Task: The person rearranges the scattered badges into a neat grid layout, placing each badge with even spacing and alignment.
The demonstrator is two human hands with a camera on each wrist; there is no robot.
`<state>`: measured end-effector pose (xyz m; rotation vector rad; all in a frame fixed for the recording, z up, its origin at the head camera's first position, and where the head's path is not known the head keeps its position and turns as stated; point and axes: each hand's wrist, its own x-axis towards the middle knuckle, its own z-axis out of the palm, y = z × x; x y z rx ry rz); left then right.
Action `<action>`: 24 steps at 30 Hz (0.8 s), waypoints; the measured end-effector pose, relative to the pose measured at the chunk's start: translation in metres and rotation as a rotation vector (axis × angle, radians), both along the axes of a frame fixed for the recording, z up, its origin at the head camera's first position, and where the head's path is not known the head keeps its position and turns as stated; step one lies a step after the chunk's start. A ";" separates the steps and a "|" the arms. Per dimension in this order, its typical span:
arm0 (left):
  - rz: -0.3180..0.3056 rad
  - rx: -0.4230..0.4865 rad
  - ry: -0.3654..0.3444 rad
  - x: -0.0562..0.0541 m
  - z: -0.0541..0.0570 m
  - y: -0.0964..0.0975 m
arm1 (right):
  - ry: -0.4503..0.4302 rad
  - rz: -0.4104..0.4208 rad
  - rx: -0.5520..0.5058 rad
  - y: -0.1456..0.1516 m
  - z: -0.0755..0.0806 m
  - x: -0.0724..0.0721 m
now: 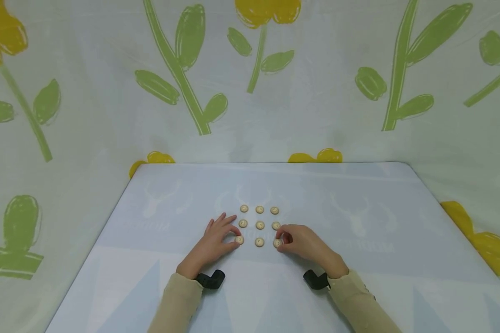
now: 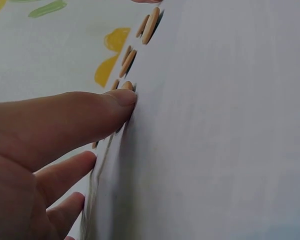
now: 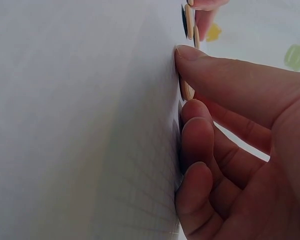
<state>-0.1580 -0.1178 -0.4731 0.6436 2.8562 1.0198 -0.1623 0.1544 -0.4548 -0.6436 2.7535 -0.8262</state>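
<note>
Small round wooden discs with dark marks lie flat on the table in three rows of three. My left hand (image 1: 214, 243) has thumb and index finger at the edges of the near-left disc (image 1: 239, 240) and pinches it; the other fingers spread away to the left. In the left wrist view the thumb (image 2: 105, 107) partly covers this disc. At the near-right disc (image 1: 277, 243), my right hand (image 1: 304, 241) pinches with thumb and curled index finger. The right wrist view shows that disc (image 3: 186, 90) beside the thumb. Between the hands sits the near-middle disc (image 1: 259, 242).
Behind the near row are a middle row with its centre disc (image 1: 260, 225) and a far row with its centre disc (image 1: 259, 209). The pale patterned table (image 1: 358, 296) ends at a curtain (image 1: 308, 111) printed with flowers. A black wrist camera (image 1: 211, 280) sits on the left wrist.
</note>
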 end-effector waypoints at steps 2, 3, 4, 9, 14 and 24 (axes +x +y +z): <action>-0.001 0.007 0.001 0.000 0.000 0.000 | 0.000 0.000 -0.002 0.000 0.000 0.000; -0.002 0.007 0.003 -0.001 -0.001 0.001 | 0.001 0.000 0.000 0.001 0.000 0.000; -0.003 0.008 0.003 -0.001 -0.001 0.001 | 0.000 -0.002 -0.001 0.001 0.000 0.001; -0.002 0.002 0.004 0.001 -0.003 0.003 | -0.006 -0.012 -0.001 0.001 -0.001 0.003; 0.009 0.003 0.011 0.002 -0.004 0.002 | -0.004 -0.020 0.005 -0.001 -0.002 0.004; 0.008 0.006 0.010 0.003 -0.003 0.000 | -0.017 -0.008 0.016 -0.002 -0.003 0.004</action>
